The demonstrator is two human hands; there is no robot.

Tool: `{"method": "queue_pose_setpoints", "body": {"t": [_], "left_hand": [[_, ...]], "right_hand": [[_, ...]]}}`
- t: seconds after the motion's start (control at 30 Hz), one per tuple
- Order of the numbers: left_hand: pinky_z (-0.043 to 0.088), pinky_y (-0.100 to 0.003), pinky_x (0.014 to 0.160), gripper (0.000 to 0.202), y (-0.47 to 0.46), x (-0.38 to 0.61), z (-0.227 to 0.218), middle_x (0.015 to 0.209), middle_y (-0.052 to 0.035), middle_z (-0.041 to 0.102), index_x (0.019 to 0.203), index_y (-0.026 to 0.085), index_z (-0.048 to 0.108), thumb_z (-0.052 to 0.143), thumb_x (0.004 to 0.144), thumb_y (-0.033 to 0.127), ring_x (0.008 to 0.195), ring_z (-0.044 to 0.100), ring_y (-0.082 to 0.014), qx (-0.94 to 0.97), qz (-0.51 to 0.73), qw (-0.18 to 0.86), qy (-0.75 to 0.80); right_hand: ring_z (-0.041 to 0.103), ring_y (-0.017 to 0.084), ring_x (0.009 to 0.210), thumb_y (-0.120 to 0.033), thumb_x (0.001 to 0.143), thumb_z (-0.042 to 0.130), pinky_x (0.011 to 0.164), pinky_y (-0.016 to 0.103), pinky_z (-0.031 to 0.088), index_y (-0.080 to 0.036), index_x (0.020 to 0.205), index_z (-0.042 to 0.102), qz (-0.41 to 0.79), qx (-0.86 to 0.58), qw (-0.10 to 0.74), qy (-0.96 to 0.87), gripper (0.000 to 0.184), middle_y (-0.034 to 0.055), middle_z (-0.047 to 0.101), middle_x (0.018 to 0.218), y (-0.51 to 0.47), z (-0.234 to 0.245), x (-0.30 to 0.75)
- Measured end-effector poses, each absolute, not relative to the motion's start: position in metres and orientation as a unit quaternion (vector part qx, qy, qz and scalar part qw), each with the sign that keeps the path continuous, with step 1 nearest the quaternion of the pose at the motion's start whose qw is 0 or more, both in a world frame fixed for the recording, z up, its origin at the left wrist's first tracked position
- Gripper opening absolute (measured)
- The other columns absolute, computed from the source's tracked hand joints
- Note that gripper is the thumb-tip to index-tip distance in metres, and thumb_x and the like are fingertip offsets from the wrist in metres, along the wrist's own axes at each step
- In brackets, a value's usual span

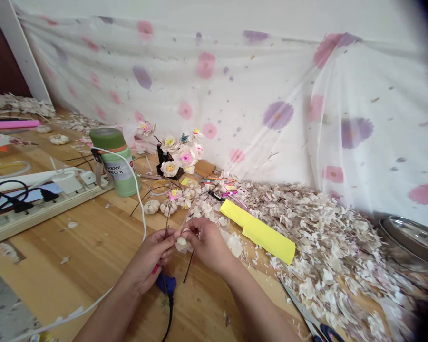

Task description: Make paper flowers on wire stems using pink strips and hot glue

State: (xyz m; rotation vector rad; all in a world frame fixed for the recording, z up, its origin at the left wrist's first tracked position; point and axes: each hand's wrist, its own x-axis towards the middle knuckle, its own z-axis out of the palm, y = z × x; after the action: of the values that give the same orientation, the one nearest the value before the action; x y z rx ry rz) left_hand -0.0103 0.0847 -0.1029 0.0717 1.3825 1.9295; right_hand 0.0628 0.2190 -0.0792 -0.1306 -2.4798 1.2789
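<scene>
My left hand (153,256) is closed, fingers pinching a thin brown stem (168,219) topped by a pink flower with a yellow centre (174,194). My right hand (209,241) meets it at the fingertips, closed in a pinch on a small pale petal (181,243); the exact grip is partly hidden. Below the left hand shows a blue tool (167,283) with a black cord, mostly covered, with a pink bit near the palm. A dark thin stem (188,267) slants under the right hand. Garlic bulbs (151,206) lie just beyond the hands.
Papery skins (306,223) are heaped on the right, beside a folded yellow sheet (260,232). Scissors (306,313) lie at front right, a lidded metal pot (413,240) farther right. A green tumbler (123,173), a power strip (57,204) and finished flowers (185,156) stand left and behind.
</scene>
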Motion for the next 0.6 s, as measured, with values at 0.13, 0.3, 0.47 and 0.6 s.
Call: {"method": "queue_pose_setpoints", "body": {"t": [0.13,0.3,0.47,0.6], "left_hand": [[0.013,-0.013,0.036,0.050,0.085,-0.009,-0.103,0.047,0.0093,0.036,0.071,0.012,0.065,0.090,0.042,0.043,0.040,0.018,-0.0007,0.037,0.751,0.363,0.550],[0.014,-0.014,0.037,0.047,0.086,-0.008,-0.103,0.045,0.0089,0.036,0.068,0.012,0.065,0.090,0.042,0.042,0.039,0.020,-0.0012,0.044,0.749,0.363,0.552],[0.013,-0.014,0.036,0.044,0.086,-0.009,-0.104,0.044,0.0096,0.034,0.067,0.012,0.065,0.090,0.045,0.040,0.038,0.019,-0.0008,0.038,0.751,0.380,0.539],[0.012,-0.013,0.035,0.044,0.084,-0.010,-0.104,0.049,0.0070,0.042,0.068,0.011,0.063,0.091,0.042,0.034,0.038,0.021,0.0003,0.024,0.767,0.391,0.508]], "right_hand": [[0.054,0.012,0.063,-0.009,0.082,0.059,0.059,0.019,0.041,-0.016,0.074,0.064,0.465,-0.055,0.168,-0.867,0.012,-0.0012,0.061,0.067,0.218,-0.082,0.061],[0.056,0.013,0.067,-0.008,0.083,0.055,0.063,0.022,0.042,-0.018,0.074,0.063,0.443,-0.054,0.181,-0.876,0.016,0.0000,0.062,0.070,0.217,-0.082,0.063],[0.055,0.016,0.075,-0.006,0.082,0.052,0.072,0.025,0.041,-0.019,0.074,0.063,0.394,-0.029,0.187,-0.899,0.018,0.0017,0.062,0.073,0.216,-0.083,0.064],[0.053,0.017,0.074,-0.001,0.080,0.050,0.070,0.027,0.039,-0.016,0.072,0.061,0.364,-0.063,0.199,-0.908,0.020,0.0042,0.061,0.073,0.226,-0.089,0.056]]}}
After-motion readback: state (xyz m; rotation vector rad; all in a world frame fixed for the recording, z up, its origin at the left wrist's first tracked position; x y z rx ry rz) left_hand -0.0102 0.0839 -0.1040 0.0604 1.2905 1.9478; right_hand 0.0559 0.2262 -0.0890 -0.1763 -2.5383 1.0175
